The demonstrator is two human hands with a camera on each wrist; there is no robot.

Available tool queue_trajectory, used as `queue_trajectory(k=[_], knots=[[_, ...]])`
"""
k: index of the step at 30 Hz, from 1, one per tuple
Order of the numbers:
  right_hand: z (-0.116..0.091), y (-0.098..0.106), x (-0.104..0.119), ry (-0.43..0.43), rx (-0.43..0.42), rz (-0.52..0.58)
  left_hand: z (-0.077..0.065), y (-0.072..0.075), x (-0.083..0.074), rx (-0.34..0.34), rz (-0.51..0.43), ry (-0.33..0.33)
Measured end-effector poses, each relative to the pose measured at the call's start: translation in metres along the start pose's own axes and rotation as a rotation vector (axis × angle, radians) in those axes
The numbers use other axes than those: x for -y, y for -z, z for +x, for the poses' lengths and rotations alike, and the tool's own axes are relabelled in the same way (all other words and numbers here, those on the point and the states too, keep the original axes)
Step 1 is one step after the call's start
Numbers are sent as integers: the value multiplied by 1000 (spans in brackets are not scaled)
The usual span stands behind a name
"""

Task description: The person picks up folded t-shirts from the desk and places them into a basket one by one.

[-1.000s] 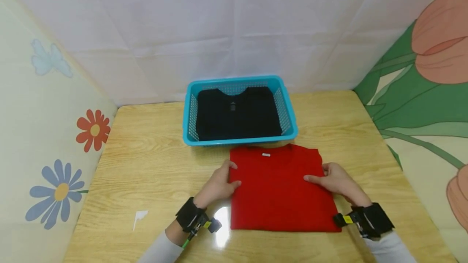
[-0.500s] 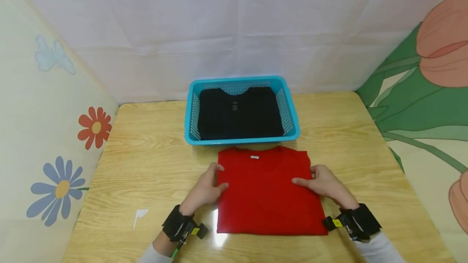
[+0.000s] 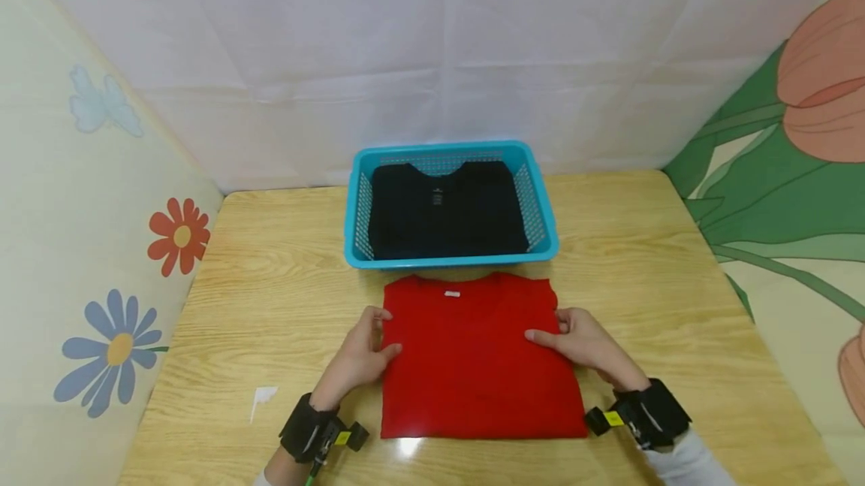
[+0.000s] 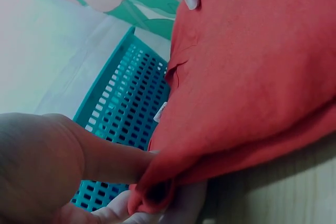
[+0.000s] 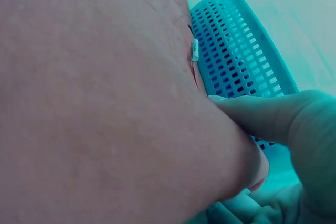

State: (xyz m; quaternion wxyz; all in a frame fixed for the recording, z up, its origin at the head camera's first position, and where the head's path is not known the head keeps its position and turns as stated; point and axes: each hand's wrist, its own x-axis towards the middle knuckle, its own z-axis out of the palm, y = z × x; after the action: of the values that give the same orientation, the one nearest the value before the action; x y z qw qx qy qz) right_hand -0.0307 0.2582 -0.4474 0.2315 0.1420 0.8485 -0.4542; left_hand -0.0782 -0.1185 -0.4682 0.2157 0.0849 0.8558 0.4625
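Observation:
A folded red T-shirt (image 3: 473, 366) lies in front of the basket, its neckline and small white label toward the far side. My left hand (image 3: 361, 351) grips the shirt's left edge, thumb on top and fingers beneath, as the left wrist view shows at the folded layers (image 4: 157, 182). At the opposite edge my right hand (image 3: 588, 339) pinches the shirt the same way, with the thumb (image 5: 262, 114) over the cloth. Behind the shirt stands a blue plastic basket (image 3: 451, 262) with a folded black T-shirt (image 3: 446, 219) inside.
The wooden table (image 3: 284, 246) runs out to both sides of the basket. A white flag-shaped mark (image 3: 262, 397) shows on its left part. White cloth (image 3: 432, 43) hangs behind, and flower-patterned panels flank the table.
Both hands and the red T-shirt have shifted left, ending up more nearly in line with the basket. Each hand keeps its hold; the basket stays in place.

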Motion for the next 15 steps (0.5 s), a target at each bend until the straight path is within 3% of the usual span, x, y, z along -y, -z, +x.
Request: queue_trajectory(k=[8, 15], knots=[[3, -3, -1, 42, 119, 202, -3, 7, 10, -27, -112, 49], [3, -5, -3, 26, 152, 303, -5, 10, 15, -4, -151, 166]])
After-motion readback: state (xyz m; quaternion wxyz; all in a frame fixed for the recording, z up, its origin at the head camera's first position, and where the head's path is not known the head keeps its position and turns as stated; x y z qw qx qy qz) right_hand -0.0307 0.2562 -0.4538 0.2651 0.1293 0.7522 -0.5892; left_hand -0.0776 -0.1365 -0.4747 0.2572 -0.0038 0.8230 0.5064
